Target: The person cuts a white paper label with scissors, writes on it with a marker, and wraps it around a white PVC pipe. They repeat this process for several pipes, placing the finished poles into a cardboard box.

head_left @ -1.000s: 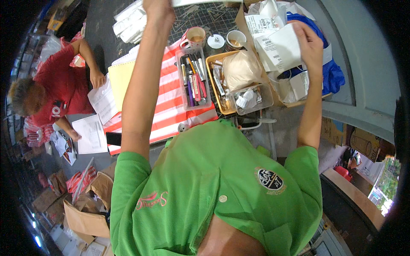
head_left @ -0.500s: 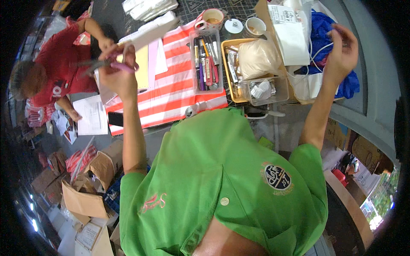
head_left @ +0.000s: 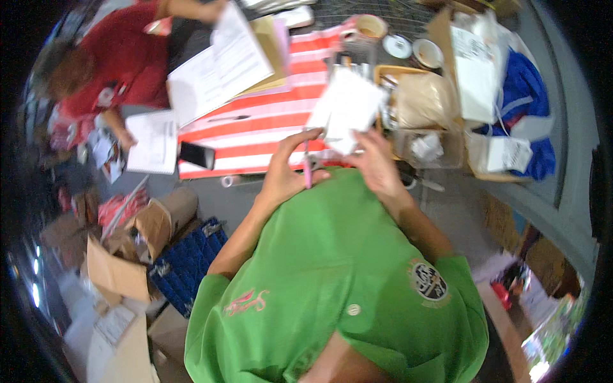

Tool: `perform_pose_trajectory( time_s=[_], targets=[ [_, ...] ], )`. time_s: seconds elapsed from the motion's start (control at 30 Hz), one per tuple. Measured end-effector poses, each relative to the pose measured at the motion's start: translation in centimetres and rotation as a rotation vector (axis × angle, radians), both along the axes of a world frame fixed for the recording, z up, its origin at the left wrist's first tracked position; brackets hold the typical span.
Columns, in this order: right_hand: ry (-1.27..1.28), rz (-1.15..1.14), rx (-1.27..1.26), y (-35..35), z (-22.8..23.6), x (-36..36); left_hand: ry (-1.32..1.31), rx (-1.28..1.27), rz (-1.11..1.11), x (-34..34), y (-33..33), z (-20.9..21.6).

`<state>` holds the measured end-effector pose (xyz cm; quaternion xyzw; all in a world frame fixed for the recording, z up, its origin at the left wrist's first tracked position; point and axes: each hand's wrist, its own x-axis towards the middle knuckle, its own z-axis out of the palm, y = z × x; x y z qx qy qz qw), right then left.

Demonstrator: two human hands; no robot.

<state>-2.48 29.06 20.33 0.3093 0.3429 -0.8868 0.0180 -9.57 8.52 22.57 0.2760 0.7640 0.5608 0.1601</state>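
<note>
In front of my chest, my left hand [head_left: 287,167] is closed around a pair of scissors [head_left: 308,170] with pink handles, their blades partly hidden. My right hand [head_left: 379,165] grips the lower edge of some white paper sheets [head_left: 350,105], slightly blurred by motion. The sheets overlap and hide most of the clear box of pens behind them. Both hands are close together, above the near edge of the red-and-white striped cloth [head_left: 255,131].
On the left, a co-worker in red [head_left: 131,60] holds up printed sheets [head_left: 233,57]. A phone [head_left: 196,155] and a pen [head_left: 228,118] lie on the cloth. To the right stand a yellow tray [head_left: 381,71], a cup [head_left: 427,53] and a box with a blue bag [head_left: 527,83].
My left hand has brought the scissors down and right toward my chest. My right hand has come in from the far right and now holds white paper. The co-worker's sheets have shifted.
</note>
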Motion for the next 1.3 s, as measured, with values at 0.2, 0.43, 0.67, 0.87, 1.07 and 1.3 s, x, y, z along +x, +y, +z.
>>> perform_pose_trajectory(
  time_s=[0.2,0.43,0.67,0.87,1.07,1.3],
  targets=[
    [0.125,-0.177,0.602,3.9,3.2,1.2,-0.012,-0.397,0.156,-2.7,-5.6,-7.1],
    [0.179,-0.104,0.630,1.5,1.7,1.2,0.071,-0.497,0.274,-10.4,0.0,-8.9],
    [0.258,0.050,1.111,-0.3,3.4,0.5,0.748,-0.644,0.348,-17.1,4.8,-14.1],
    [0.187,0.156,0.954,-2.0,3.1,0.1,0.362,-0.644,0.159,-19.9,7.7,-17.1],
    [0.205,0.226,1.032,-2.4,1.9,-3.7,0.345,-0.273,-0.056,-18.3,3.5,-13.0],
    [0.404,0.577,0.856,-6.9,-4.1,-8.2,0.409,-0.804,0.249,-12.0,-17.1,-13.9]
  ],
)
